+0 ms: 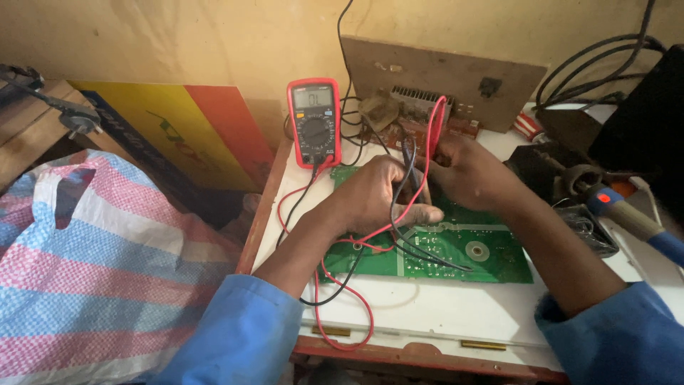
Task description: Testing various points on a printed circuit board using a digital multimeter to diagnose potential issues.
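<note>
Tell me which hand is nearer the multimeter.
Left. The left hand lies just below and right of the multimeter; the right hand is farther right, beyond the left.

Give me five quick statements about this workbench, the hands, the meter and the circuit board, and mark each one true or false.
1. The green circuit board lies flat on the white table. True.
2. The multimeter has a blue casing. False: its casing is red.
3. Both hands are over the board, the left hand with red and black leads running past it. True.
4. The right hand is gripping the soldering iron. False: the iron lies off to the right, untouched.
5. A striped woven bag sits to the right of the table. False: it is on the left.
</note>
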